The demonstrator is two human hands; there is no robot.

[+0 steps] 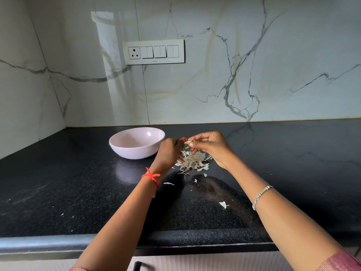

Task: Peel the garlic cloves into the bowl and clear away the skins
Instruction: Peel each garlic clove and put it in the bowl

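Note:
A pale pink bowl stands on the black counter, left of my hands; its inside is hidden by the near wall. Between my fingertips is a small garlic clove, held above a heap of papery garlic skins. My left hand pinches the clove from the left, and my right hand pinches it from the right. Both hands hover just right of the bowl's rim.
Loose skin scraps lie scattered on the black granite counter nearer to me. A marble wall with a switch panel rises behind. The counter's front edge runs below my forearms, with a cabinet handle beneath.

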